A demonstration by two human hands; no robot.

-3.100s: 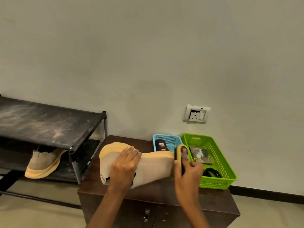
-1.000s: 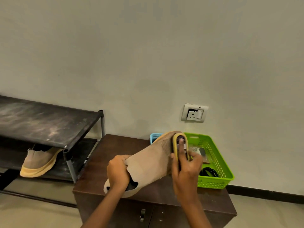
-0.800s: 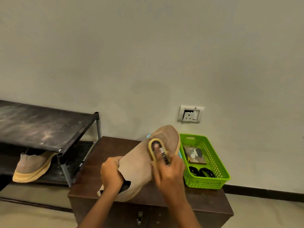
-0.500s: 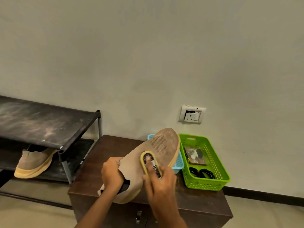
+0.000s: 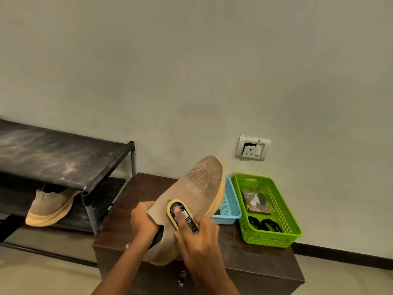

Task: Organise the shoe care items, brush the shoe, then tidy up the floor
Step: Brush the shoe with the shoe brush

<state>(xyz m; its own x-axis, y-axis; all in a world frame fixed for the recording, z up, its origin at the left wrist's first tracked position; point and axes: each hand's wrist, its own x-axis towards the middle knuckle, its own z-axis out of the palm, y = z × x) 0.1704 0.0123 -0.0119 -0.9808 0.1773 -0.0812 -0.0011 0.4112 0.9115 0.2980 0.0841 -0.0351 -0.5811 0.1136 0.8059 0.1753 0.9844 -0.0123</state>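
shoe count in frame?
2. One shoe tilted over the cabinet, gripped by the left hand, right hand holding a brush on it; the other shoe on the lower shelf of the rack, at left. The rack runs out of frame; more may be hidden.

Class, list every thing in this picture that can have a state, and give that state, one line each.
shoe, tilted, toe up, heel on the cabinet.
brush, pressed on the shoe's upper.
left hand, grips the shoe's collar.
right hand, holds the brush.
green basket, holds a packet and black loops.
second shoe, on the rack's lower shelf.
wall socket, nothing plugged in.
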